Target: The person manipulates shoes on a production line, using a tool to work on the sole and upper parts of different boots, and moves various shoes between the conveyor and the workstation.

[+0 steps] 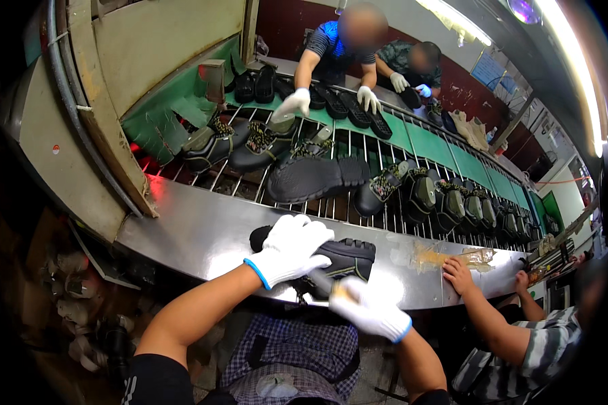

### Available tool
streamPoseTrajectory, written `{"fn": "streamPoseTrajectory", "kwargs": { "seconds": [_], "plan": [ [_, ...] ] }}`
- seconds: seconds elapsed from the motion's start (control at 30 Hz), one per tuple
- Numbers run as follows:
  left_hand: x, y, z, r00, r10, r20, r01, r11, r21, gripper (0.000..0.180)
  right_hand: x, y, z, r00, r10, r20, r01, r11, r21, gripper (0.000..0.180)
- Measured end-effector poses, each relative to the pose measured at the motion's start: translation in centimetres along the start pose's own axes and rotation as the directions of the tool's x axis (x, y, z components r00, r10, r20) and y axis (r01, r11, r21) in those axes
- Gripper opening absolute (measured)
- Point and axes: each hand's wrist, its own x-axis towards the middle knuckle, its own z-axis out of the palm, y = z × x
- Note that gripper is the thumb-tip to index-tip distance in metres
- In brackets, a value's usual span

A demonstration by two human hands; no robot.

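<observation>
Steel surface [196, 236] beside a conveyor rack [358, 145] of boots: a black boot [348, 258] is lain on it, clamped under the gloved left hand [289, 248]; the right hand [369, 309] is closed at its edge.

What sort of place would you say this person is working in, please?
Most likely a shoe factory line. A roller conveyor carries a long row of black boots, gloved co-workers handle soles across it, and the left hand and right hand hold a black shoe on a steel bench.
</observation>
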Motion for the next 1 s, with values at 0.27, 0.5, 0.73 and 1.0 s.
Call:
{"fn": "streamPoseTrajectory", "kwargs": {
  "seconds": [0.27, 0.5, 0.73, 1.0],
  "plan": [
    [-1.1, 3.4, -1.9, 0.992, -0.056, -0.116, 0.058, 0.998, 0.011, 0.02, 2.3, 12.4, -1.7, 0.966, 0.071, -0.249, -0.101, 0.989, -0.112, 0.03],
    [-12.6, 8.6, 7.2, 0.825, -0.398, -0.403, 0.281, 0.905, -0.318, 0.051, 16.7, 9.6, -3.1, 0.997, 0.018, 0.077, -0.035, 0.973, 0.229, 0.032],
    [-21.1, 13.2, 9.6, 0.642, -0.739, -0.204, 0.553, 0.631, -0.544, 0.044, 21.5, 10.9, -4.0, 0.866, -0.107, 0.488, -0.285, 0.696, 0.659, 0.042],
    [-15.6, 11.6, 15.7, 0.573, -0.804, 0.156, 0.404, 0.112, -0.908, 0.082, 16.2, 19.4, -12.5, 0.586, -0.463, 0.665, -0.564, 0.357, 0.745, 0.056]
  ]
}}
